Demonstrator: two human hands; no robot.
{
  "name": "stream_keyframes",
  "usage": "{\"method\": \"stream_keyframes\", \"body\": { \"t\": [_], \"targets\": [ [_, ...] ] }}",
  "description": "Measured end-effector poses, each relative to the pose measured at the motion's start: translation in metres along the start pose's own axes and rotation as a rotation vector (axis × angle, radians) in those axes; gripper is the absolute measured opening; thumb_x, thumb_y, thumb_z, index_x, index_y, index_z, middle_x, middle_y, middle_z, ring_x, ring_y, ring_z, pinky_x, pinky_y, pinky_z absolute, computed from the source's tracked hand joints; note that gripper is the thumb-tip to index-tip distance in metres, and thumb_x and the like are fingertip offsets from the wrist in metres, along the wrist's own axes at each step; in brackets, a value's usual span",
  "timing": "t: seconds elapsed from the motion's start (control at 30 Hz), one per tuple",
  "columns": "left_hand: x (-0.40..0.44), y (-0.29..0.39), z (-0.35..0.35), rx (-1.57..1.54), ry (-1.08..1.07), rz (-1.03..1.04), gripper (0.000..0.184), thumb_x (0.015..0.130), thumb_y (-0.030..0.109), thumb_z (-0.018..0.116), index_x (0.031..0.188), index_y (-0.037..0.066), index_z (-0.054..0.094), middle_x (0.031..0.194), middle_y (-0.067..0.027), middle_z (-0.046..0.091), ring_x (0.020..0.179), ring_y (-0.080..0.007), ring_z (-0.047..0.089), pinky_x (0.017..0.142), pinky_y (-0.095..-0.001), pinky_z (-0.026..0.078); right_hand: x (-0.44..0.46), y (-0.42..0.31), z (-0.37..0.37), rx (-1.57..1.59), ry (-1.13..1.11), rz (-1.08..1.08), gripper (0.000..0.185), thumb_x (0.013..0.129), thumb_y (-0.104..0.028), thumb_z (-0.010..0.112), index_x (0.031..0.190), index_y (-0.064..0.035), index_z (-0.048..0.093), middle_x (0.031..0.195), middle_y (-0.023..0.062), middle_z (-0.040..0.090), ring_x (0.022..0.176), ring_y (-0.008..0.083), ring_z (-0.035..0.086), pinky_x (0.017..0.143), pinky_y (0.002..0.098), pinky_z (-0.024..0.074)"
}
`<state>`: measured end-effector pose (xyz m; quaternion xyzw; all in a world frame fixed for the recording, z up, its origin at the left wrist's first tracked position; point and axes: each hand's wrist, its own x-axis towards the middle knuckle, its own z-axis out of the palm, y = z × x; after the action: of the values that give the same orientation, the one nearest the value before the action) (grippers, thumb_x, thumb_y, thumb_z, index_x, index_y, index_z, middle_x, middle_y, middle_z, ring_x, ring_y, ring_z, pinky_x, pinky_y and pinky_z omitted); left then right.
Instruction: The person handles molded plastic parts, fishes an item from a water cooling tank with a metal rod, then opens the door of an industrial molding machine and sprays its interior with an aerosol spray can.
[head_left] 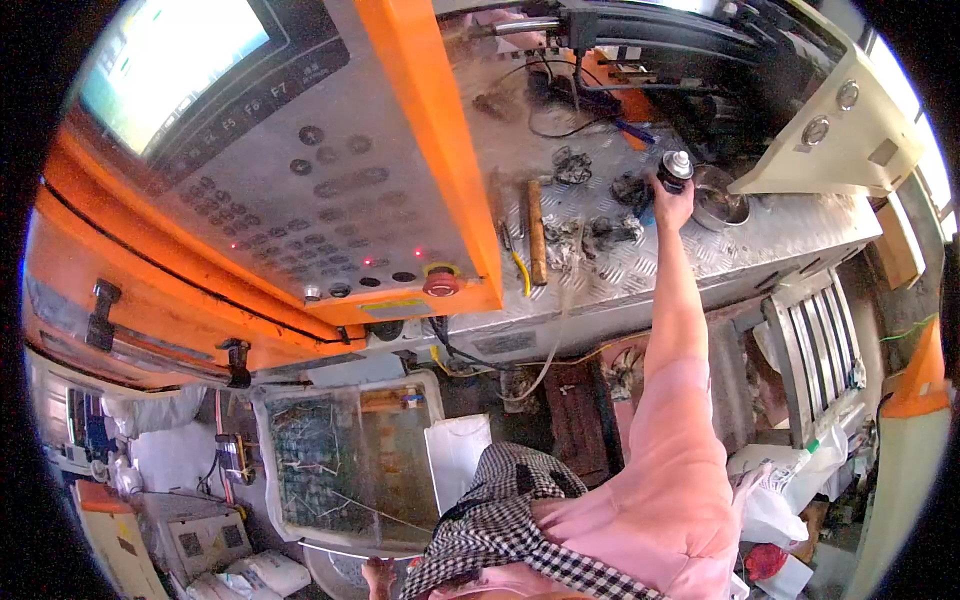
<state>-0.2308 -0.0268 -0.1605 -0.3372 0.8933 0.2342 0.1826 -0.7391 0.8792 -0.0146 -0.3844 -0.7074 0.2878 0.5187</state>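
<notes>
My right hand (672,203), at the end of an outstretched arm in a pink sleeve, is wrapped round a dark spray can (676,170) with a silver top. The can is upright over the metal tread plate (620,270), beside a round metal bowl (720,200). Crumpled dark and grey rags (610,232) lie just left of the hand. My left hand (379,574) is low at the bottom edge, near a chequered apron; its fingers are too small and partly hidden to read.
An orange-framed control panel (350,190) fills the upper left. A wooden-handled tool (538,232) and yellow-handled pliers (521,270) lie on the plate. A cream panel with gauges (830,125) stands right. Below are a clear-lidded bin (345,460) and a slatted metal piece (820,345).
</notes>
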Motion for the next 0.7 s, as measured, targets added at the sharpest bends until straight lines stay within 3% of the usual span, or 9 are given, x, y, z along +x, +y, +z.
{"method": "stream_keyframes", "body": {
  "t": [0.07,0.1,0.23,0.37,0.43,0.53,0.6,0.67,0.7],
  "targets": [
    [0.000,0.015,-0.001,0.118,0.025,0.093,0.031,0.068,0.033,0.071,0.066,0.006,0.057,0.057,-0.0082,0.054,0.054,-0.0320,0.056,0.050,-0.0442,0.045,-0.006,-0.022,-0.031,0.204,-0.009,0.007,0.070,0.058,-0.042,0.080,0.110,-0.0017,0.057,0.101,0.0149,0.063,0.092,0.0293,0.060,0.083,0.0363,0.0451],
    [0.000,0.022,-0.004,0.180,0.028,0.133,0.031,0.067,0.033,0.071,0.066,0.005,0.057,0.058,-0.0101,0.055,0.056,-0.0332,0.057,0.051,-0.0447,0.045,-0.006,-0.028,-0.044,0.194,-0.035,-0.003,0.069,0.060,-0.036,0.082,0.111,0.0036,0.056,0.103,0.0179,0.062,0.094,0.0275,0.060,0.084,0.0326,0.0459],
    [0.003,0.064,-0.012,0.365,0.045,0.323,0.032,0.065,0.030,0.072,0.065,0.002,0.056,0.061,-0.0176,0.057,0.063,-0.0382,0.059,0.057,-0.0465,0.046,0.000,-0.036,-0.084,0.321,-0.027,-0.150,0.058,0.063,-0.030,0.081,0.105,0.0028,0.057,0.097,0.0147,0.062,0.090,0.0264,0.060,0.082,0.0345,0.0458],
    [0.009,0.129,-0.017,0.265,0.051,0.455,0.031,0.067,0.029,0.071,0.064,0.002,0.056,0.065,-0.0217,0.058,0.067,-0.0425,0.058,0.058,-0.0474,0.045,-0.018,-0.079,-0.144,0.316,-0.013,-0.350,0.053,0.065,-0.025,0.080,0.105,0.0004,0.056,0.098,0.0126,0.060,0.089,0.0247,0.058,0.080,0.0337,0.0458],
    [-0.009,0.200,-0.030,0.352,0.065,0.714,0.030,0.072,0.028,0.068,0.064,0.002,0.054,0.066,-0.0221,0.056,0.068,-0.0423,0.057,0.057,-0.0474,0.044,-0.040,-0.100,-0.178,0.326,-0.133,-0.385,0.055,0.063,-0.024,0.080,0.105,-0.0001,0.054,0.094,0.0116,0.059,0.087,0.0241,0.059,0.078,0.0335,0.0463],
    [-0.036,0.290,-0.038,0.278,0.005,0.756,0.031,0.077,0.023,0.067,0.064,0.002,0.048,0.064,-0.0199,0.053,0.065,-0.0399,0.054,0.057,-0.0467,0.041,-0.084,-0.119,-0.213,0.381,-0.310,-0.451,0.059,0.059,-0.024,0.082,0.106,-0.0016,0.054,0.095,0.0121,0.059,0.086,0.0231,0.059,0.076,0.0341,0.0471],
    [-0.052,0.345,-0.042,0.196,-0.033,0.841,0.032,0.077,0.019,0.068,0.064,0.002,0.044,0.062,-0.0182,0.050,0.062,-0.0385,0.052,0.056,-0.0460,0.040,-0.125,-0.133,-0.230,0.436,-0.534,-0.273,0.061,0.056,-0.024,0.083,0.105,-0.0021,0.054,0.094,0.0119,0.059,0.087,0.0216,0.059,0.077,0.0341,0.0472],
    [-0.078,0.397,-0.048,0.081,-0.046,0.924,0.032,0.076,0.018,0.070,0.067,0.001,0.045,0.065,-0.0159,0.051,0.063,-0.0365,0.053,0.057,-0.0442,0.041,-0.171,-0.127,-0.231,0.505,-0.579,-0.424,0.061,0.054,-0.024,0.083,0.103,-0.0019,0.054,0.094,0.0110,0.059,0.087,0.0203,0.058,0.077,0.0341,0.0472],
    [-0.092,0.420,-0.052,0.014,-0.043,0.975,0.031,0.075,0.019,0.072,0.072,0.001,0.047,0.068,-0.0148,0.052,0.066,-0.0350,0.054,0.059,-0.0426,0.043,-0.192,-0.138,-0.237,0.540,-0.696,-0.400,0.061,0.054,-0.025,0.083,0.103,-0.0017,0.054,0.094,0.0108,0.059,0.087,0.0204,0.058,0.078,0.0340,0.0471]
  ]
}}
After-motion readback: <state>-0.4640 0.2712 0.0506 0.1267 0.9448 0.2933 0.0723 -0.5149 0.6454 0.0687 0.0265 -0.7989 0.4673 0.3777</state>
